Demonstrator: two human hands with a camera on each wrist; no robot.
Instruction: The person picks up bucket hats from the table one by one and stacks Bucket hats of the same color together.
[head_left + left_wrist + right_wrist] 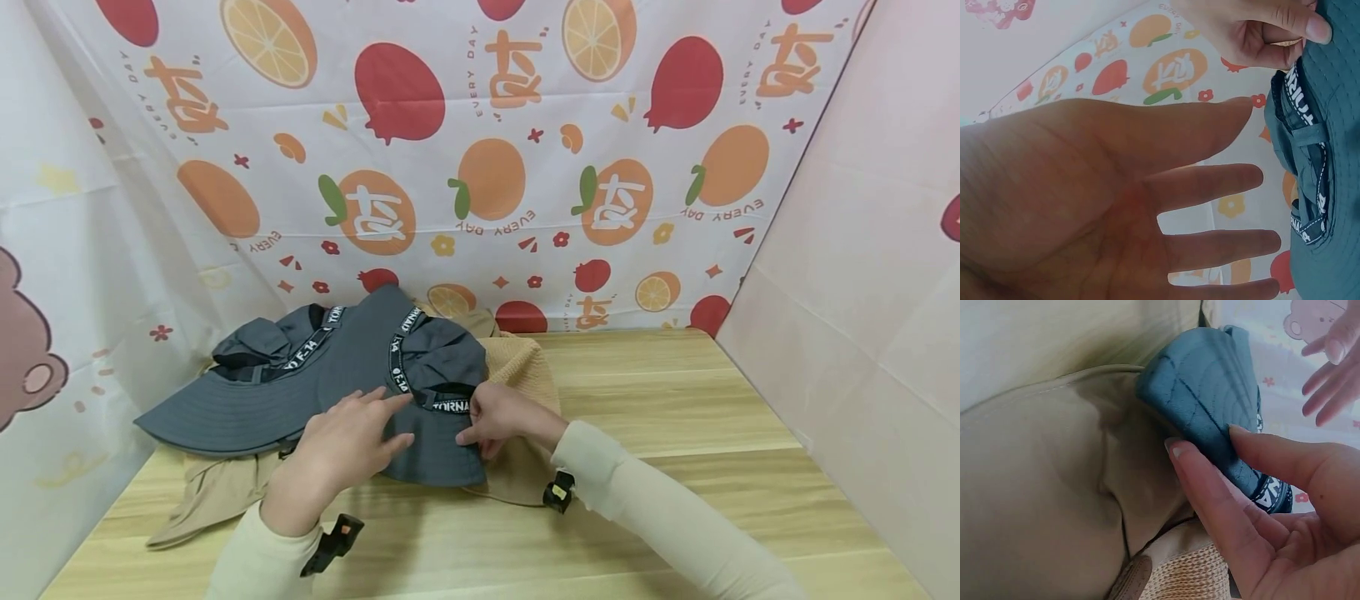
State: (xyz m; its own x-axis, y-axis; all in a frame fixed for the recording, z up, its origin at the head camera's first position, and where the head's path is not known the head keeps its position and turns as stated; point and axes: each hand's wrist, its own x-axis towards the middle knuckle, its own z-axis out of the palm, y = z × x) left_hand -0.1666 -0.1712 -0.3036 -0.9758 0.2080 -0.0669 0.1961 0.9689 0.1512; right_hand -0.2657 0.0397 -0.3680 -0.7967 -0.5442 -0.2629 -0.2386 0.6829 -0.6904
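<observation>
A dark blue-grey bucket hat (438,450) with a lettered band lies on the right side of a pile of hats. My right hand (506,417) pinches the edge of its brim (1204,406) between thumb and fingers. Over the brim's left part, my left hand (348,442) is spread with its fingers straight; in the left wrist view the palm (1104,206) holds nothing. A second dark bucket hat (240,408) with the same kind of band lies to the left, partly overlapped.
Beneath the dark hats, a tan hat (225,492) sticks out at the left. Another tan hat (1041,456) with a woven beige part (525,362) lies under the right hand. The wooden table (750,467) extends right, and a fruit-print curtain (487,275) hangs behind.
</observation>
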